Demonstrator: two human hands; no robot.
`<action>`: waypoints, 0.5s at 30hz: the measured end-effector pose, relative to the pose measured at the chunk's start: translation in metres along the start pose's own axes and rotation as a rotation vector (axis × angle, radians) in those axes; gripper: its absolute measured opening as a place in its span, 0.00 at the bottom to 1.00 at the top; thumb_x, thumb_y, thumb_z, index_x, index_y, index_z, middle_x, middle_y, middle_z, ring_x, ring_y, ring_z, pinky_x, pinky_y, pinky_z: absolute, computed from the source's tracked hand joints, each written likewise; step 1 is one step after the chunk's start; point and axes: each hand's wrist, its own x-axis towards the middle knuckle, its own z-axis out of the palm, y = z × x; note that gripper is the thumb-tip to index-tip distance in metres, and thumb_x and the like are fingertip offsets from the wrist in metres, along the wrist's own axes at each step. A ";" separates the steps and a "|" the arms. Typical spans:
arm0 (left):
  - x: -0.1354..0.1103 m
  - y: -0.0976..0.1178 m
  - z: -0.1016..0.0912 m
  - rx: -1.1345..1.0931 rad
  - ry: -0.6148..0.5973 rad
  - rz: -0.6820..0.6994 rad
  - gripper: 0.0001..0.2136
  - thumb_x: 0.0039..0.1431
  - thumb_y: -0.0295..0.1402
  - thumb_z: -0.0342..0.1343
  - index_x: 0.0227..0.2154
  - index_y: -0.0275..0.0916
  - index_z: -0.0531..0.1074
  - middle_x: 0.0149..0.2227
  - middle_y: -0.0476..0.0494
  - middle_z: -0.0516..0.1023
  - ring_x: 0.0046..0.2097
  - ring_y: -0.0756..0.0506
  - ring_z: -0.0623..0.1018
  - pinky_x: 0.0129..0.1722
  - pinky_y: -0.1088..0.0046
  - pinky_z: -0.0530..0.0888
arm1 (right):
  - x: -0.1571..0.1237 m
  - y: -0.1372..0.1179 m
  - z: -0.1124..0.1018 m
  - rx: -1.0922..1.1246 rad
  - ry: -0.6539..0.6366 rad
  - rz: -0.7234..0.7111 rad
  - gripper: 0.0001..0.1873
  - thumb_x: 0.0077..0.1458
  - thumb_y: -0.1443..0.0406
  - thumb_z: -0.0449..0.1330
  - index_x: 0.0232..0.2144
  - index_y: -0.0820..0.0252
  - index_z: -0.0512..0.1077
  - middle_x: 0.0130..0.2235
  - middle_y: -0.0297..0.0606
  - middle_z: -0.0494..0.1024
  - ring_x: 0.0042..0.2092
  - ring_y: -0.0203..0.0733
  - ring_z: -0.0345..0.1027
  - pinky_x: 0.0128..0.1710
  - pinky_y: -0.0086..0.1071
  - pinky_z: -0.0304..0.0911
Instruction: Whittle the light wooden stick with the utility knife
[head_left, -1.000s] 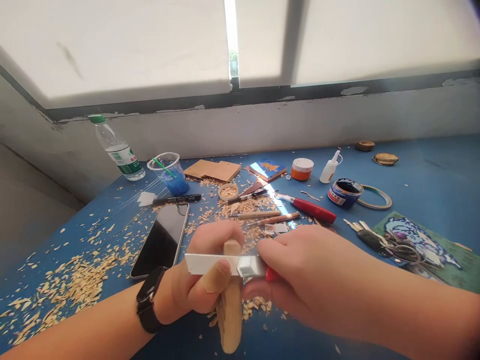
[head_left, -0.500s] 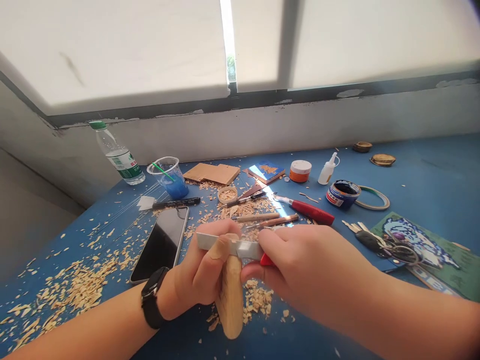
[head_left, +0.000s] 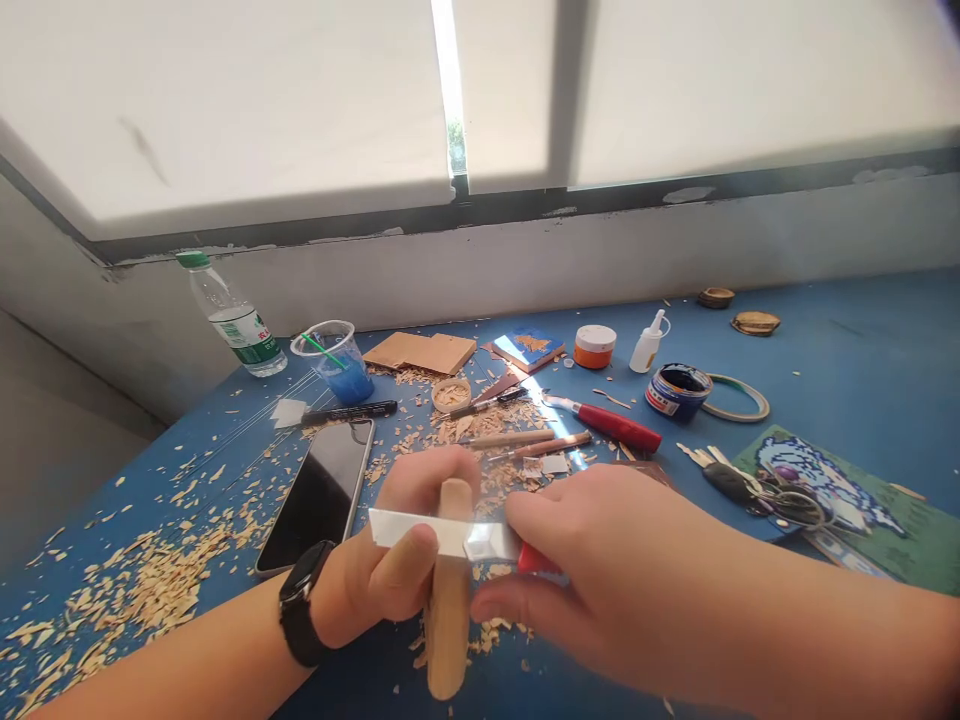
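My left hand (head_left: 409, 540) is closed around a pale, rounded stick of wood (head_left: 448, 625), which points toward me, its far end showing above the fingers. My right hand (head_left: 581, 550) grips the red handle of a carving knife (head_left: 420, 532). The knife's flat, bright blade lies crosswise over the wood. My left thumb rests against the blade's near edge. Most of the red handle is hidden inside my right fist. Wood shavings (head_left: 487, 635) lie on the table under the stick.
A phone (head_left: 319, 495) lies left of my hands amid shavings. Behind are a bottle (head_left: 244, 335), a cup of blue liquid (head_left: 346, 380), a red-handled tool (head_left: 619, 425), thin wooden-handled tools (head_left: 517, 437) and an open paint jar (head_left: 677, 392). Keys (head_left: 780, 500) lie at right.
The blade has moved nearer to me along the wood, away from its far end, which now shows beyond it. A curl of wood near the blade is no longer visible.
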 end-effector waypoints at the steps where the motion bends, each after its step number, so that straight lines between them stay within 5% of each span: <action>1: 0.000 0.001 0.000 -0.002 -0.001 -0.005 0.32 0.59 0.68 0.43 0.28 0.39 0.66 0.24 0.48 0.65 0.27 0.46 0.63 0.28 0.67 0.60 | 0.000 -0.001 0.000 0.001 -0.002 0.002 0.25 0.65 0.42 0.55 0.31 0.55 0.72 0.26 0.35 0.75 0.26 0.39 0.64 0.26 0.33 0.44; 12: 0.000 0.004 -0.002 0.240 0.018 0.038 0.27 0.74 0.49 0.32 0.29 0.39 0.68 0.24 0.47 0.67 0.25 0.46 0.65 0.27 0.66 0.67 | 0.005 0.011 0.004 -0.110 0.119 0.029 0.27 0.64 0.40 0.55 0.30 0.56 0.71 0.26 0.36 0.73 0.28 0.41 0.66 0.26 0.33 0.43; 15: -0.004 0.001 -0.003 0.362 0.110 0.156 0.21 0.71 0.52 0.44 0.34 0.41 0.71 0.27 0.45 0.70 0.28 0.43 0.70 0.33 0.60 0.73 | 0.006 0.017 0.007 -0.147 0.196 0.036 0.26 0.64 0.41 0.55 0.30 0.55 0.69 0.27 0.34 0.74 0.27 0.41 0.64 0.26 0.34 0.41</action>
